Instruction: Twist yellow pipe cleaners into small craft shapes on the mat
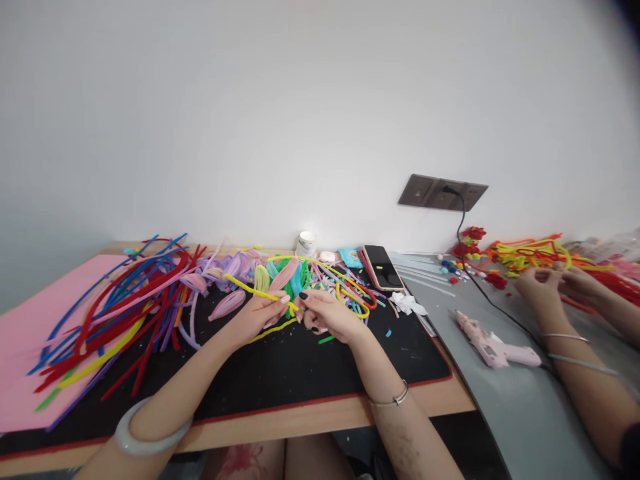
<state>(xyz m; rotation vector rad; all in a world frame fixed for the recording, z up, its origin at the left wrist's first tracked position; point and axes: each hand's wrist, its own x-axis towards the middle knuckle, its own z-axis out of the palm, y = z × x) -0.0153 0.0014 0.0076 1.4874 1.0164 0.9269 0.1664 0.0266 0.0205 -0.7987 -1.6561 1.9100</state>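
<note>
Head view: the left hand pinches a yellow pipe cleaner between thumb and fingers. The right hand has its fingertips pressed together on the yellow material, just beside the left fingertips (exact contact is partly hidden). The long axis of the piece extends from the grip toward the far left; the left hand is nearer to that free end. A lower yellow strand slopes down to the left (whether it is the same piece cannot be told). Both hands are above the black mat. Loose stems lie left; the phone lies right, with the glue gun beyond the mat.
</note>
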